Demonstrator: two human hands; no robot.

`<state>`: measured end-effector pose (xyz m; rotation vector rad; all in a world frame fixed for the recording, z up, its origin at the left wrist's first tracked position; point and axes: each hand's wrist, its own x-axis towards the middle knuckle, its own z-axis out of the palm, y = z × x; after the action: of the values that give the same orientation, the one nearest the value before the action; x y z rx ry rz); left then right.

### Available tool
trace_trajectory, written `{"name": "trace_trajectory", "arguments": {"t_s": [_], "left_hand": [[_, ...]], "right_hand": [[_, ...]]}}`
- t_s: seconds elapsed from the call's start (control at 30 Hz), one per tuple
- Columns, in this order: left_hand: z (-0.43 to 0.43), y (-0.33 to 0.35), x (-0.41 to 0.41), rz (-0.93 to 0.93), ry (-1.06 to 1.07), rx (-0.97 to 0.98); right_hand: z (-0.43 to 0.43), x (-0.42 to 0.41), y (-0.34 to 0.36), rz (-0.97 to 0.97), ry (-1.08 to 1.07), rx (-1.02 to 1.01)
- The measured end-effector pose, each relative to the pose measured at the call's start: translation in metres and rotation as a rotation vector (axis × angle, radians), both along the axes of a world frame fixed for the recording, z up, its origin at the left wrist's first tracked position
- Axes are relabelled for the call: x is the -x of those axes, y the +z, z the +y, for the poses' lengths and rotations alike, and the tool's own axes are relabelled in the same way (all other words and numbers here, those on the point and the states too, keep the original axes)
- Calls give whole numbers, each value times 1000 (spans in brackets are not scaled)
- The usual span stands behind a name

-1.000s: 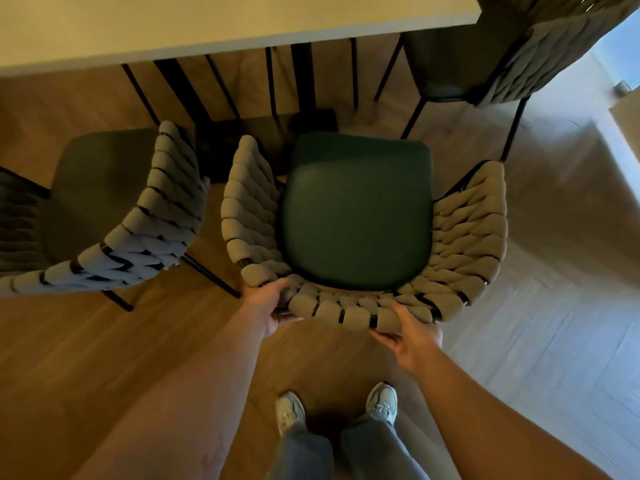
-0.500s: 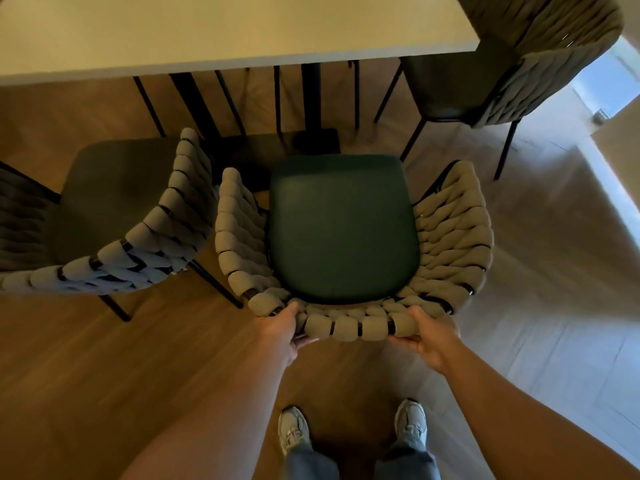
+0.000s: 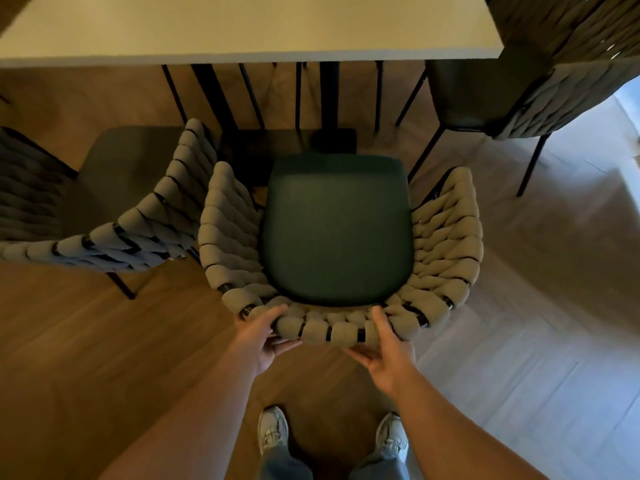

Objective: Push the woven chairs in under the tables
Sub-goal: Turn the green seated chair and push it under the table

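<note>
A woven chair [image 3: 446, 244] with a beige rope back and a dark green seat cushion stands in front of me, facing the pale table [image 3: 242, 26]. Its seat front lies short of the table's edge, close to the black table base [image 3: 332, 140]. My left hand [image 3: 261, 336] grips the left part of the chair's back rim, thumb over the top. My right hand [image 3: 388, 355] holds the right part of that rim, thumb on top and fingers underneath.
A second woven chair [image 3: 138, 226] stands close on the left, its backrest almost touching mine. A third woven chair [image 3: 561, 91] sits at the table's right end. Black table legs [image 3: 214, 95] run under the top. My shoes [image 3: 273, 431] stand on the wooden floor.
The chair has slid forward toward the table and turned to face it more squarely. My hands stayed on its back rim and I stepped after it.
</note>
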<state>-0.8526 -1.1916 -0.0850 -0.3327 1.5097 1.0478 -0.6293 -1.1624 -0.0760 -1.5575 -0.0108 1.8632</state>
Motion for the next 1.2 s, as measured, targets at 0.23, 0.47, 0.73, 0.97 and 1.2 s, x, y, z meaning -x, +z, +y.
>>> {"name": "trace_trajectory", "arguments": {"t_s": [0.23,0.47,0.73,0.97,1.2], "left_hand": [[5,-13,1,5,-27,48],[24,-6,7,-21,-25,-17],[70,-5,7,-4,27,-18],[109,-6,15,30,16,-10],[138,-7,25,59,-26,-63]], "right_hand": [[7,2,-16,-118,-75,81],[23,13,-16,-191,-54,-12],[78,10,-26,-167,-26,-81],[110,17,-25,-137,-39,-64],[148,22,-20,-87,-40,-37]]}}
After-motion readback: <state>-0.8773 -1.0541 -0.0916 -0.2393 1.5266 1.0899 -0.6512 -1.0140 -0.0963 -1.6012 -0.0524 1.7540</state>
